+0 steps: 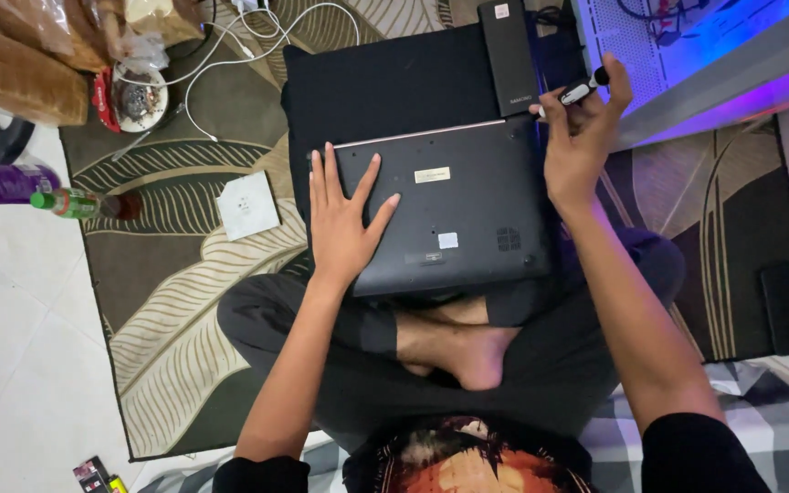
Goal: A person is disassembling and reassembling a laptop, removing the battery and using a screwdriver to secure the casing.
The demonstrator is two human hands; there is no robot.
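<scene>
A: Where does the laptop (449,205) sit?
B: Upside down on the person's crossed legs, its far edge on a black cushion (385,87).
A: Left hand (344,224)?
B: Flat on the laptop's base, fingers spread, grasping nothing.
A: Right hand (582,137)?
B: Above the laptop's far right corner, fingers pinching a small black-and-white tool (584,89).
A: Surroundings?
B: A black box (509,55) lies beside that hand; a leaf-patterned rug (184,301) lies beneath.

My left hand (344,219) lies flat, fingers spread, on the upturned laptop (449,205) across my crossed legs. My right hand (582,137) pinches a small screwdriver (582,89) at the laptop's far corner, beside a black box (510,57).
</scene>
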